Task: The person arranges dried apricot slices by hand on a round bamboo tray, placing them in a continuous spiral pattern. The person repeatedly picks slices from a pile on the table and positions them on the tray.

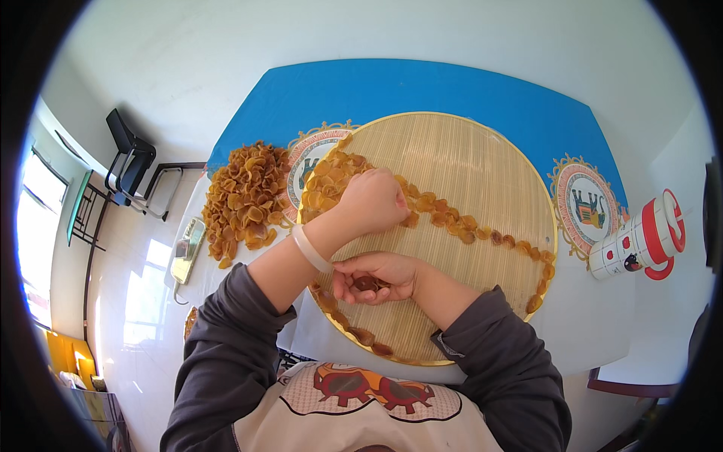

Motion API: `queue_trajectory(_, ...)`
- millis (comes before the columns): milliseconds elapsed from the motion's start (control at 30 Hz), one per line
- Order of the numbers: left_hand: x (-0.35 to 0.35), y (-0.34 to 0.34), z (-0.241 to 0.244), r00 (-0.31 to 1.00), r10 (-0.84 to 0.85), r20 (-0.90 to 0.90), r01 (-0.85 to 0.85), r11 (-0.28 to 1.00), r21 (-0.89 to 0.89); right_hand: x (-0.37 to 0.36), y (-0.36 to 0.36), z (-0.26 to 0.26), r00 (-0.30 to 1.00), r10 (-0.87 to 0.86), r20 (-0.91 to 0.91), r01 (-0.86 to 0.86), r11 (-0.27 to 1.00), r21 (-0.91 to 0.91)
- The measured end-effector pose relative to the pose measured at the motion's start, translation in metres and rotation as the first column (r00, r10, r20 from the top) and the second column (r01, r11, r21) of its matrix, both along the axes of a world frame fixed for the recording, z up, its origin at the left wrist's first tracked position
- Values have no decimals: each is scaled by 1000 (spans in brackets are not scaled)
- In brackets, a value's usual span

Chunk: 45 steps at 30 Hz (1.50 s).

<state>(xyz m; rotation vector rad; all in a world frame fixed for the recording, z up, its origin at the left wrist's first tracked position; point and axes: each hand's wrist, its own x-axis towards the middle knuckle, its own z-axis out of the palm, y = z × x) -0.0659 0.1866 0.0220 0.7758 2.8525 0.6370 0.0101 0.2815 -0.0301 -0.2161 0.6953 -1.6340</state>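
My left hand [374,200], with a pale bangle [311,248] on its wrist, is curled over a band of dried amber slices [452,217] on a round bamboo-slat tray [469,152] with a yellow rim. Its fingertips are hidden, so whether they pinch a slice cannot be seen. Nearer my body, my right hand [390,274] is cupped palm up around several darker dried slices [370,283]. Overlapping slices [330,181] cover the tray's upper left part. A single line of slices [361,335] follows its lower left rim, and others run along the right rim.
A heap of loose dried slices [248,192] lies left of the tray. A phone-like device [188,250] with a cord rests at the table's left edge. A white tumbler [627,248] with a red lid lies at the right. A black chair [133,164] stands beyond the table.
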Motion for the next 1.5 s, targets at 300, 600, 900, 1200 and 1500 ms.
queue_trajectory(300, -1, -1, 2, 1000, -17, 0, 17, 1000, -11, 0, 0, 0, 1000, 3, 3, -3, 1000, -16)
queue_trajectory(600, 4, -5, 2, 996, -86, -21, 87, 996, 36, 0, 0, -1, 1000, -3, -10, 2, 1000, -16)
queue_trajectory(900, 11, -2, 2, 995, -99, -34, 99, 995, 18, -1, 0, 0, 999, 5, -38, -5, 1000, -6)
queue_trajectory(1200, 33, -33, 41, 1000, -6, -27, 17, 902, 432, -6, 0, -2, 951, -310, 15, 310, 945, -101)
queue_trajectory(1500, 72, -86, 53, 969, -244, 36, 236, 960, 151, 1, -3, 7, 903, -268, 336, 398, 814, -423)
